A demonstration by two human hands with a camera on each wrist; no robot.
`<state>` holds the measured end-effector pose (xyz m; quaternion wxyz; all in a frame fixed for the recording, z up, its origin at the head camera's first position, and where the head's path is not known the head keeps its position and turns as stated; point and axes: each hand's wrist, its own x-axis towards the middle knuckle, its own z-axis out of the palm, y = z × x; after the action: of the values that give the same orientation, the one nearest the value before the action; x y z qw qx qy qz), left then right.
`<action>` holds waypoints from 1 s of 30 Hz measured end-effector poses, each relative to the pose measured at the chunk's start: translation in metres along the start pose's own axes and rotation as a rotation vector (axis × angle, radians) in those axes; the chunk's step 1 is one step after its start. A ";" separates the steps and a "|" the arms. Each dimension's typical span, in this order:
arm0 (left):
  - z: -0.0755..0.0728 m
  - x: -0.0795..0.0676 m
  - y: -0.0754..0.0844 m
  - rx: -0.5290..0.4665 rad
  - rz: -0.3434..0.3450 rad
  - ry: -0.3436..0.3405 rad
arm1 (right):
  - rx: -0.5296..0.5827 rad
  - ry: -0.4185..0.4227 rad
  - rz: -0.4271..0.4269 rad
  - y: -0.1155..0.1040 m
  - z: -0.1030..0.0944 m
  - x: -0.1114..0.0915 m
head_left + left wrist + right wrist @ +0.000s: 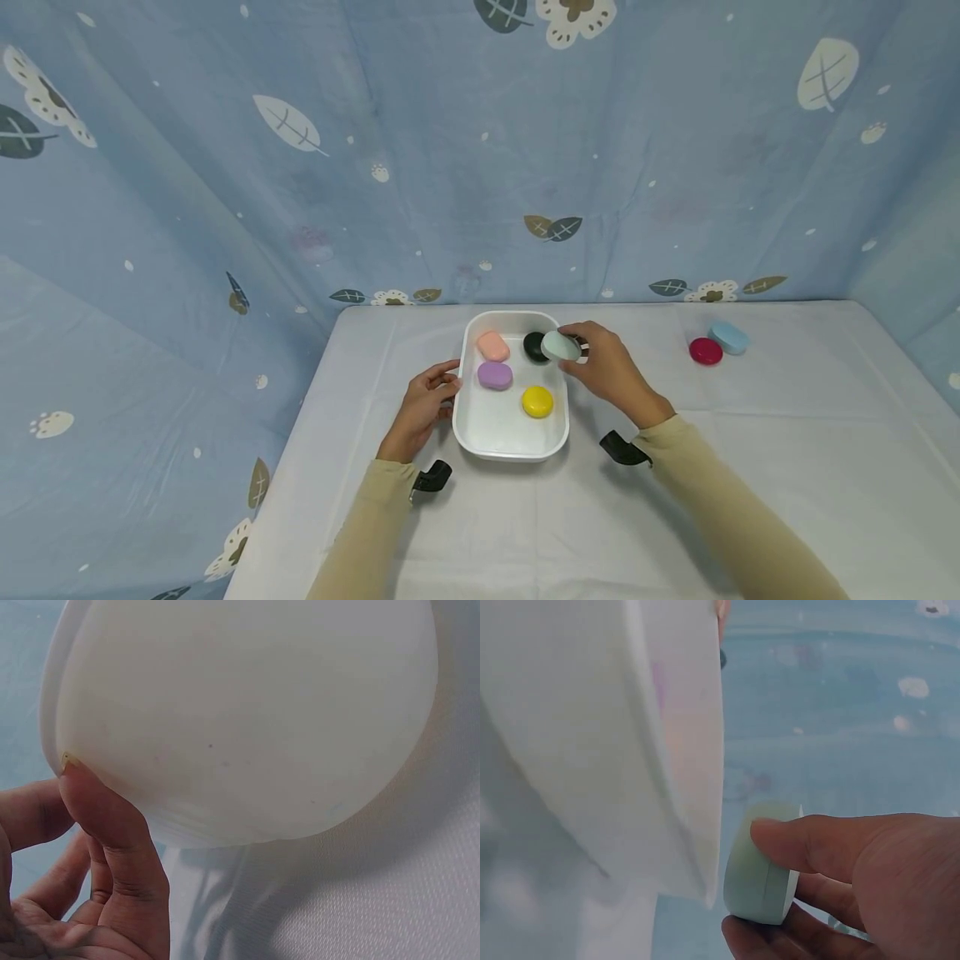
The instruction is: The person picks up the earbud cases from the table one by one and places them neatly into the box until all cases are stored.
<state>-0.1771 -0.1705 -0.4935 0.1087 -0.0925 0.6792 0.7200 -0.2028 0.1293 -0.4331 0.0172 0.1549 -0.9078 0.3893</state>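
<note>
The pale green oval soap was pinched between the thumb and fingers of the right hand, the nearer hand, at the right rim of the white tray. It lay leftward of the fingers, its long axis running roughly across the tray, and partly hid the black soap; its height above the rim was hard to judge. The left hand, fingers loosely bent, touched the tray's left wall with its thumb. A white tablecloth lay beneath, before a blue leaf-print curtain.
</note>
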 end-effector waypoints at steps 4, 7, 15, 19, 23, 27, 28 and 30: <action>0.000 0.000 0.000 -0.003 0.003 0.000 | -0.007 -0.031 0.001 -0.006 0.004 0.006; 0.001 0.000 0.000 -0.005 0.004 -0.001 | -0.025 -0.063 0.016 -0.009 0.007 0.010; 0.000 -0.001 0.000 0.003 0.002 0.003 | -0.027 -0.132 0.037 -0.016 0.013 0.019; 0.000 -0.001 0.000 0.006 -0.004 0.005 | -0.049 -0.159 0.021 -0.019 0.016 0.023; 0.001 0.000 0.000 0.010 -0.010 0.010 | -0.076 -0.190 0.015 -0.023 0.019 0.026; 0.001 0.000 0.000 0.011 -0.003 0.010 | -0.092 -0.219 0.023 -0.026 0.022 0.030; 0.001 0.000 0.000 0.008 -0.002 0.009 | -0.095 -0.225 0.029 -0.026 0.023 0.031; 0.002 0.000 0.000 0.006 0.004 0.005 | -0.103 -0.235 0.042 -0.028 0.024 0.033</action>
<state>-0.1769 -0.1690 -0.4932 0.1061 -0.0927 0.6817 0.7179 -0.2233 0.0851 -0.4252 -0.0895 0.1795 -0.9253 0.3218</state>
